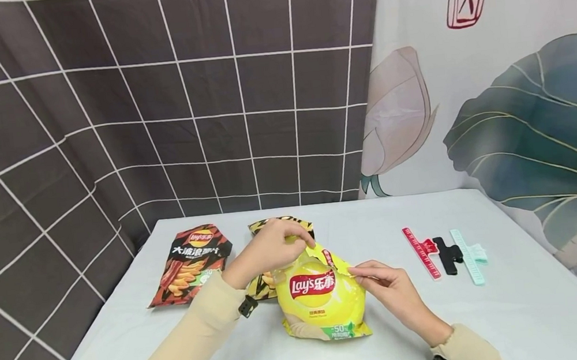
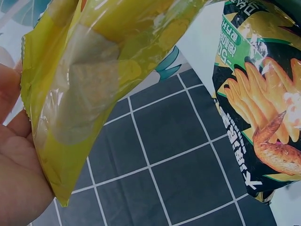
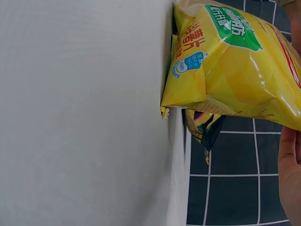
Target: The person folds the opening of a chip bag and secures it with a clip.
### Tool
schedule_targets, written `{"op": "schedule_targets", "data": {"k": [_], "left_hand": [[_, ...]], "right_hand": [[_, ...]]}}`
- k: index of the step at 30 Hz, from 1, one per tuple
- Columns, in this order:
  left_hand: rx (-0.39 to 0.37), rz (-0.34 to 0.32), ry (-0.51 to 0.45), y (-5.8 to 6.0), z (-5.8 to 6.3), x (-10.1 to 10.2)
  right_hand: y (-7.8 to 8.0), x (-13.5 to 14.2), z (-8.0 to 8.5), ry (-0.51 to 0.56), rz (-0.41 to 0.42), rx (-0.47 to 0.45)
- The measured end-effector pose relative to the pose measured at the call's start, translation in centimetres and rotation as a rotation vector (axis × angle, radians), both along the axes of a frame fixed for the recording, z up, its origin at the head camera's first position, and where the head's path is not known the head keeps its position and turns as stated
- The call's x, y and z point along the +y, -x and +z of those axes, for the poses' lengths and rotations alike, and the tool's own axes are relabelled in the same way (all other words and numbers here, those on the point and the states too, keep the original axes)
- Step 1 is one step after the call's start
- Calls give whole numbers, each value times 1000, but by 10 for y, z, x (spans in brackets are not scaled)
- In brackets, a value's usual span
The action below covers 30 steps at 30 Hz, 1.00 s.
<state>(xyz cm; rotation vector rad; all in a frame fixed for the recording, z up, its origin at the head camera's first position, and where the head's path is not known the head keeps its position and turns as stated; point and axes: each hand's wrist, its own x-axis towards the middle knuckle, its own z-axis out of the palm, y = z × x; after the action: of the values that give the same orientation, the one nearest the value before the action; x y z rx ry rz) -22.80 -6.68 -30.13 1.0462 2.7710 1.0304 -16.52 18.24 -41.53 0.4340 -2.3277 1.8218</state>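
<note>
A yellow Lay's potato chip bag (image 1: 321,298) stands upright near the middle of the table, its top creased and leaning. My left hand (image 1: 276,244) pinches its upper left edge with bent fingers, and in the left wrist view that hand (image 2: 21,165) lies along the bag's (image 2: 94,89) edge. At the upper right edge, my right hand (image 1: 388,286) pinches the film between thumb and fingers. The right wrist view shows the bag's (image 3: 235,70) bottom on the table. Whether its top is torn cannot be told.
A red-and-black chip bag (image 1: 192,264) lies at the left. Behind the yellow bag lies a black-and-yellow chip bag (image 1: 263,287), partly covered. To the right are a red clip (image 1: 421,253), a black clip (image 1: 449,255) and a mint clip (image 1: 467,256) on the white table (image 1: 388,344).
</note>
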Motion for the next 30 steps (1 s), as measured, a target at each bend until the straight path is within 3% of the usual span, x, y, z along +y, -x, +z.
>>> {"op": "schedule_targets", "data": {"k": [16, 30], "left_hand": [[87, -24, -2, 0, -2, 1], [49, 37, 32, 1, -4, 1]], "right_hand": [[1, -1, 0, 1, -3, -14], [-1, 0, 1, -17, -19, 8]]}}
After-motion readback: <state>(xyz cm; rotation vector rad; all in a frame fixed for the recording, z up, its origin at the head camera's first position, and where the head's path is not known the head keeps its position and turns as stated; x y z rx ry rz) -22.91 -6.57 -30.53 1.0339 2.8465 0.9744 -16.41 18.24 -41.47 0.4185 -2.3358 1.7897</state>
